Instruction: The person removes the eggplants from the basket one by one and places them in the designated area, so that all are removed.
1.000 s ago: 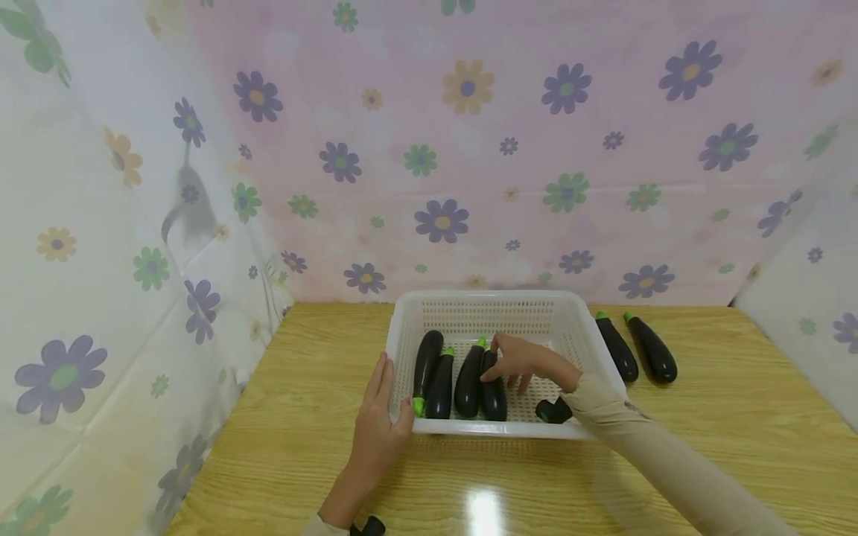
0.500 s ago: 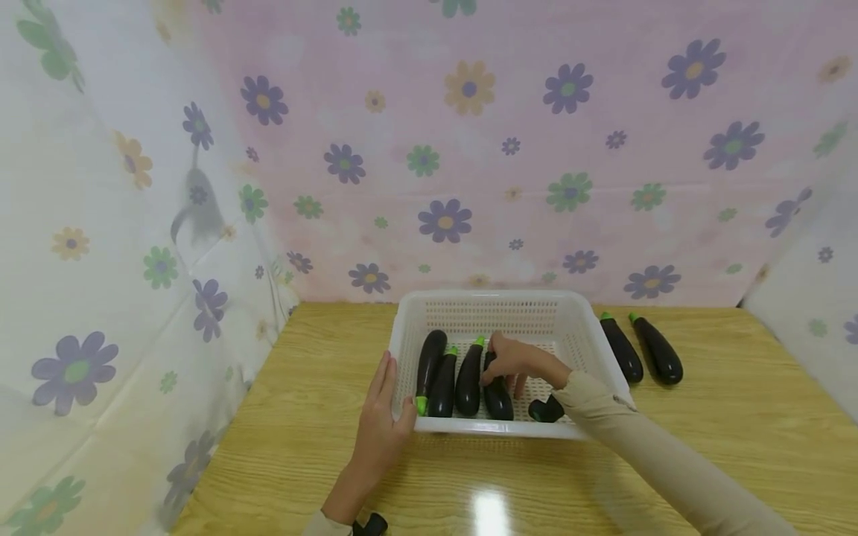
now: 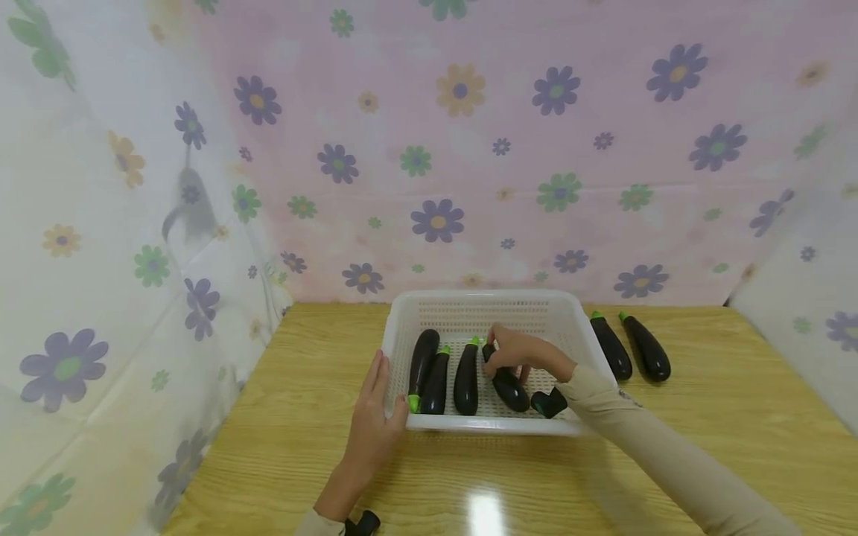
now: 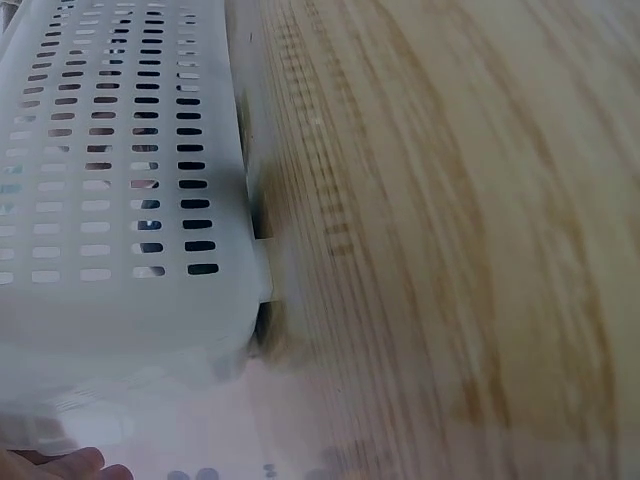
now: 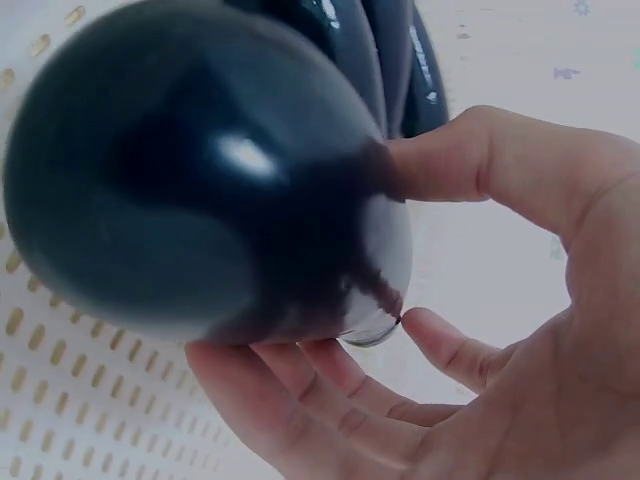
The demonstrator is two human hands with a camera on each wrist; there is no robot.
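Observation:
A white plastic basket [image 3: 462, 423] stands on the table with dark eggplants in it. My right hand [image 3: 526, 353] reaches inside and grips an eggplant [image 3: 512, 392] near its stem end. In the right wrist view its rounded end [image 5: 200, 170] faces the camera, thumb on one side and fingers on the other. Left of it lie an eggplant [image 3: 465, 380] with its stem away from me, a similar eggplant [image 3: 436, 383], and an eggplant [image 3: 424, 361] with its stem toward me. My left hand [image 3: 375, 417] rests on the basket's near left corner, fingers straight along the outside.
Two eggplants, a nearer one [image 3: 611, 348] and a farther one [image 3: 646, 348], lie on the wooden table [image 3: 288, 417] right of the basket. A flowered cloth [image 3: 436, 149] hangs behind the table and at both sides. Each wrist carries a black device [image 3: 550, 402].
The eggplant in my right hand has swung its near end to the right, widening the gap to its neighbour. My left hand stays at the basket corner.

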